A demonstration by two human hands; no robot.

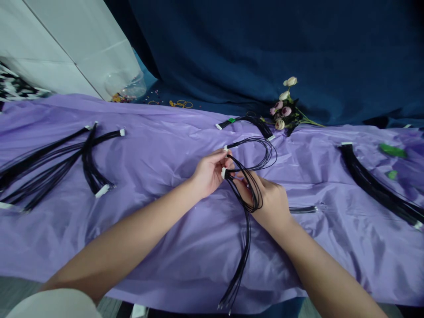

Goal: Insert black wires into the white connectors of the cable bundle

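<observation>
Between my two hands is a black wire harness [247,229] with white plug connectors; its loose wires hang down toward the table's front edge. My left hand [210,174] is closed, thumb and fingers pinching the harness near one white connector [225,148]. A second white connector [224,173] sits just under those fingertips. My right hand [270,198] is closed around the black wires, its fingertips partly hidden behind them. Some wires form a loop [274,154] above my right hand. Beyond the hands lies another short black harness [253,120] with white ends and a green mark.
Several black wire harnesses [66,152] lie at the left of the purple cloth [159,154]. Another bundle [374,185] lies at the right, near green pieces [392,150]. Wire ends [303,210] show beside my right wrist. Artificial flowers [285,108] and a clear tub [127,86] are at the back.
</observation>
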